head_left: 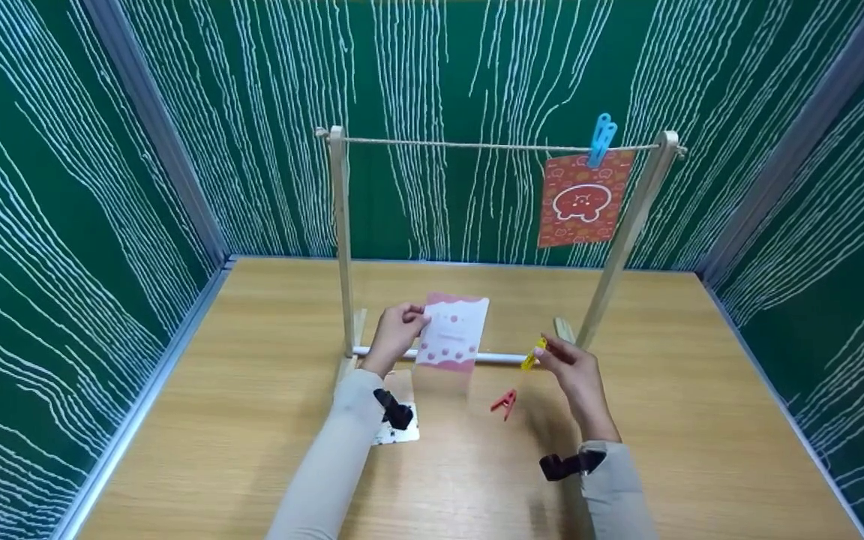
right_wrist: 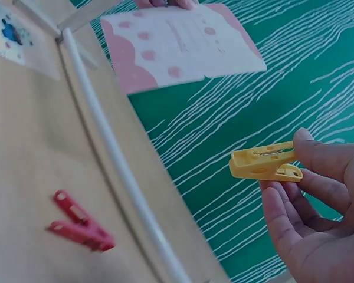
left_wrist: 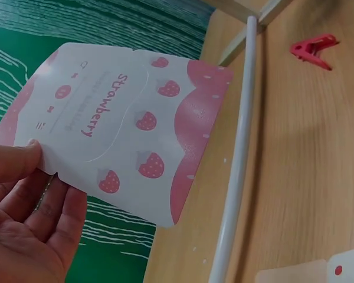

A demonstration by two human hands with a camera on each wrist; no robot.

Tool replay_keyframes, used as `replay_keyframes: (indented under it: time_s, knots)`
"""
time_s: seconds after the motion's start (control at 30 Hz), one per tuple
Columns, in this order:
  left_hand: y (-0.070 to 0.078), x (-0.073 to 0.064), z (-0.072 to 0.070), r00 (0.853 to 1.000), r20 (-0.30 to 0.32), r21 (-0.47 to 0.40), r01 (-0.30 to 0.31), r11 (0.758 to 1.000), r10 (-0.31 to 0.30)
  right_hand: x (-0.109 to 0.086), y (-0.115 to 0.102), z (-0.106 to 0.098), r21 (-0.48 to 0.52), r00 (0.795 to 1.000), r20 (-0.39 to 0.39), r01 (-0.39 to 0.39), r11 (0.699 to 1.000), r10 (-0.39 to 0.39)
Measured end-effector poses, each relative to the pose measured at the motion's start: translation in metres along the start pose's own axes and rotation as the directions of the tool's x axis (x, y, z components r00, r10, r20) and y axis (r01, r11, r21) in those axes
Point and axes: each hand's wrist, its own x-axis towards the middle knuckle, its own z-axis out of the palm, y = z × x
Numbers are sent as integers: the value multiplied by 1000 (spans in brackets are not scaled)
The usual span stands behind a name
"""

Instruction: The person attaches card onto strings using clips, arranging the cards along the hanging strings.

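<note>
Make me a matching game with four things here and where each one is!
Things:
1. blue clip
2. strawberry card
3. red clip
4. yellow clip

Places:
A. lying on the table
B. between the fingers of the right hand
C. up on the rope
D. held by the left hand

Pairs: 1-C, 2-D, 3-A, 4-B

Long, plain, pale grey-beige sleeves (head_left: 333, 454) cover my arms down to my bare left hand (head_left: 397, 336) and right hand (head_left: 578, 379); a chunky black device (head_left: 400, 415) sits at each cuff.
</note>
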Motion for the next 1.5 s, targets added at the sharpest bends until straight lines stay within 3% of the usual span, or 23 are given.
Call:
replay_keyframes:
  time_s: [0.23, 0.43, 0.67, 0.83, 1.1, 1.5]
  knots:
    - [21, 3, 9, 995, -75, 24, -62, 998, 64, 3, -25, 0, 15, 998, 10, 67, 998, -67]
    - [40, 7, 14, 980, -148, 42, -129, 991, 134, 2, -50, -4, 16, 993, 23, 113, 993, -113]
    - [59, 9, 15, 980, -153, 17, -129, 992, 130, 4, -77, -4, 14, 983, 33, 179, 984, -179]
    - [74, 12, 16, 973, -160, 14, -164, 986, 164, 5, -97, -5, 20, 971, 46, 233, 972, -234]
    - [106, 18, 15, 954, -187, 0, -237, 971, 233, 8, -128, -3, 34, 929, 23, 367, 929, -368]
    - [139, 22, 18, 951, -168, -55, -272, 961, 260, 10, -161, -1, 74, 857, -99, 512, 856, -505]
